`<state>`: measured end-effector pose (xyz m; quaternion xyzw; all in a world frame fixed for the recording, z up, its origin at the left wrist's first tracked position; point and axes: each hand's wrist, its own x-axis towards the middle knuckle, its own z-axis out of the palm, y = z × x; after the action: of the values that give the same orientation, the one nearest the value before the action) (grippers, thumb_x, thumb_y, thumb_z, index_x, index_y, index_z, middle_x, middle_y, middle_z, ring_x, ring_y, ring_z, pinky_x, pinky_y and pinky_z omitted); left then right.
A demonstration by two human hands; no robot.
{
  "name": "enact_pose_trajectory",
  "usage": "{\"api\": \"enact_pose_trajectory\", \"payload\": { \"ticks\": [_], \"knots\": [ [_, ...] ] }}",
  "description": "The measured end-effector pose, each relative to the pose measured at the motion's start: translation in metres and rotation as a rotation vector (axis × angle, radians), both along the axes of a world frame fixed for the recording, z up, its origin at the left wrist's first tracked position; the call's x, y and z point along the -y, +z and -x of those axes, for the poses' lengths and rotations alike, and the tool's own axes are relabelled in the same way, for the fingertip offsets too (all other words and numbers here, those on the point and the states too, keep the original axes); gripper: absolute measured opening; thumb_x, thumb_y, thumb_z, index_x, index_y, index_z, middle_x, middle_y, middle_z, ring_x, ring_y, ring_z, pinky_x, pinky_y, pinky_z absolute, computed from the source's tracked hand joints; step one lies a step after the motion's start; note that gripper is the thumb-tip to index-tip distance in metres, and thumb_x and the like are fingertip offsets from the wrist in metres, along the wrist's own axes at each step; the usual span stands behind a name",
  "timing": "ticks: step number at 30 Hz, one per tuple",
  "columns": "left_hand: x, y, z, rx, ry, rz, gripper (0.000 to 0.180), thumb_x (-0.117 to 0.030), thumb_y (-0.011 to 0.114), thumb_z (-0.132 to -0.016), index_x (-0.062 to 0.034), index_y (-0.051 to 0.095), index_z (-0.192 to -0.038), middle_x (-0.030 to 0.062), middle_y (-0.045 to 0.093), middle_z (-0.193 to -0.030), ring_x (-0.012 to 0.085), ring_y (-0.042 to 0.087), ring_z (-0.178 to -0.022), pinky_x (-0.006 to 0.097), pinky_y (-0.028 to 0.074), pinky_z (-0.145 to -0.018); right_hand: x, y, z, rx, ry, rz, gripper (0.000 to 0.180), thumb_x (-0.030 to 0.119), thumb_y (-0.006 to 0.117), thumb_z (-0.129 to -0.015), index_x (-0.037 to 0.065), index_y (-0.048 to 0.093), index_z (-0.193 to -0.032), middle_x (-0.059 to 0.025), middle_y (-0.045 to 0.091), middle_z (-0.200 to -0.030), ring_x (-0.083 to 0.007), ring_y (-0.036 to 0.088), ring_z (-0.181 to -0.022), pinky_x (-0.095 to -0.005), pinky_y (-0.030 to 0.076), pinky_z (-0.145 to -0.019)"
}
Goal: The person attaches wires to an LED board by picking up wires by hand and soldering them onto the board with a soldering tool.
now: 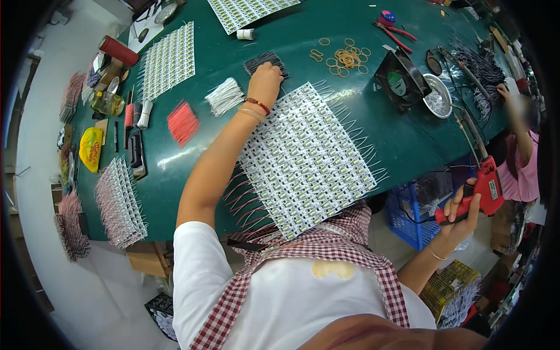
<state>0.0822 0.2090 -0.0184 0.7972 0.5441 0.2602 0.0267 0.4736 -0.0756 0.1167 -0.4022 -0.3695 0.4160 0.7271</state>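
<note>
In the head view, the left hand [265, 79] reaches far forward over the green surface [192, 192], its arm nearly straight, fingers curled down onto a bundle of black wires [266, 60] just beyond the far corner of the large panel of small white circuit boards [306, 160]. It seems to be pinching some wires, though the fingertips are hidden. The forearm passes over the panel's left edge, where loose leads stick out; a snag there could drag the panel askew.

The right hand [458, 213] is off the surface to the right, elbow bent, closed around the grip of a red soldering gun [481, 181] whose long tip points up and away. A drifting tip could touch the wires or the small black fan [401, 79] nearby.
</note>
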Motion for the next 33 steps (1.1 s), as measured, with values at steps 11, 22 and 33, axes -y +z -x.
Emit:
{"api": "enact_pose_trajectory", "payload": {
  "ticks": [11,22,33],
  "knots": [
    [-0.002,0.000,-0.005,-0.227,-0.030,0.012,0.010,-0.009,0.060,-0.082,0.0013,0.060,-0.082,0.0151,0.056,-0.087,0.0317,0.054,-0.090,0.040,0.045,-0.079,-0.016,-0.007,0.028,-0.056,-0.030,0.086,0.032,0.023,0.045,-0.097,-0.003,0.044,-0.115,-0.0100,0.053,-0.071,-0.0081,0.037,-0.036,-0.0217,0.039,-0.037],
    [0.000,-0.001,0.001,-0.025,-0.017,0.009,0.010,-0.009,0.059,-0.082,0.0002,0.061,-0.085,0.0148,0.057,-0.085,0.0326,0.055,-0.089,0.041,0.045,-0.080,-0.022,-0.001,0.052,-0.074,-0.022,0.072,0.031,0.022,0.046,-0.096,-0.004,0.046,-0.113,-0.0117,0.055,-0.071,-0.0088,0.039,-0.035,-0.0226,0.040,-0.037],
    [0.000,0.006,0.004,0.024,-0.051,0.099,0.011,-0.012,0.064,-0.080,-0.0017,0.063,-0.082,0.0135,0.059,-0.088,0.0308,0.057,-0.090,0.040,0.046,-0.081,-0.022,-0.004,0.061,-0.088,0.015,0.080,0.031,0.022,0.048,-0.095,-0.005,0.048,-0.110,-0.0115,0.055,-0.070,-0.0085,0.038,-0.035,-0.0222,0.040,-0.036]
  ]
}}
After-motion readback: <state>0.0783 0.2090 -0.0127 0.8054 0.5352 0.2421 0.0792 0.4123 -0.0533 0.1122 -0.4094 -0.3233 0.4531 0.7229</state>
